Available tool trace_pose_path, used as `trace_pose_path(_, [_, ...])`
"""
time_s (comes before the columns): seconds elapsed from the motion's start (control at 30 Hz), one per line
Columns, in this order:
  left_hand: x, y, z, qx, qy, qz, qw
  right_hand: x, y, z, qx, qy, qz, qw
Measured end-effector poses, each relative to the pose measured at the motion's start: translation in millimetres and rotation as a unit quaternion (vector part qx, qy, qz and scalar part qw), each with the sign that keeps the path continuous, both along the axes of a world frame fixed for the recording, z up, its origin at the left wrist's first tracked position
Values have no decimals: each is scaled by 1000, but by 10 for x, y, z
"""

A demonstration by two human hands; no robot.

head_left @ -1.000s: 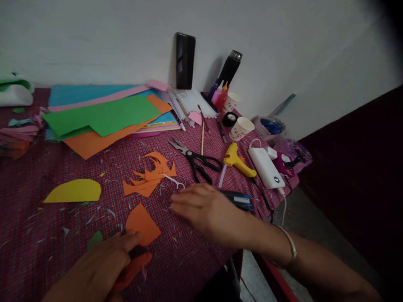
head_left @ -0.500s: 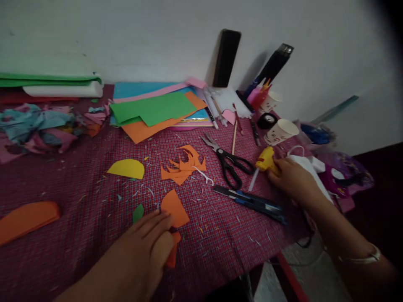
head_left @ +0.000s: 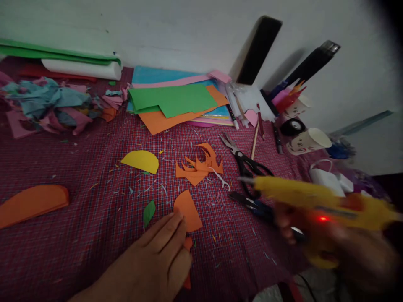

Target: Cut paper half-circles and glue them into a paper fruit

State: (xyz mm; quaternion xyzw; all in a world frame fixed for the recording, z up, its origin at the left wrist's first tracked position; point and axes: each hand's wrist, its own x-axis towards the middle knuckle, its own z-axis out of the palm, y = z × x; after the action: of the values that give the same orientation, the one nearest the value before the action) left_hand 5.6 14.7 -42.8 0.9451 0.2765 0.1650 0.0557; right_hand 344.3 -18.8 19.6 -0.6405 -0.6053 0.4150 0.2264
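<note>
My left hand [head_left: 154, 256] lies flat with fingers stretched out, its fingertips pressing on an orange paper piece [head_left: 189, 214] with one rounded side. Another orange scrap pokes out under the thumb. Held in my right hand [head_left: 362, 251] is a yellow glue gun [head_left: 292, 189], blurred, its red light on and its nozzle pointing left above the table. Beneath the gun lie a utility knife [head_left: 252, 205] and black-handled scissors [head_left: 239, 155], both partly covered. A small green paper leaf [head_left: 149, 213] rests beside my left fingers. Farther off are spiky orange paper cuttings [head_left: 200, 170] and a yellow half-round piece [head_left: 141, 161].
Stacked orange half-rounds [head_left: 34, 204] lie at left, below a heap of pink and blue scraps [head_left: 50, 105]. Coloured sheets [head_left: 182, 98] sit by the wall. Paper cups [head_left: 310, 141], black tape [head_left: 292, 126] and a white charger [head_left: 327, 178] stand at right. A black phone-like slab [head_left: 260, 50] leans upright.
My right hand has lifted the glue gun from the table's right side and brought it closer and upright over the knife. My left hand stays on the orange paper; the view has shifted.
</note>
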Motion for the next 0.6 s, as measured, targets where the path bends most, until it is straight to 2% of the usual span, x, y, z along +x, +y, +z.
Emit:
trace_pose_path(0.03, [-5, -11, -24, -8, -4, 6, 1000, -193, 107, -70, -42, 61, 9, 997])
trace_pose_path(0.1, [-15, -28, -81, -15, -17, 14, 1000, -524, 290, -172, -90, 81, 57, 991])
trace_pose_path(0.2, [-16, -37, -158, -12, -32, 16, 999, -777, 431, -236, -69, 88, 86, 990])
trace_pose_path(0.37, [-2, -32, -171, 1, -36, 23, 999, -728, 436, -301, -27, 48, 129, 990])
trace_pose_path(0.6, [-11, -37, -148, -6, -37, 11, 999, -683, 408, -385, -9, -10, 105, 994])
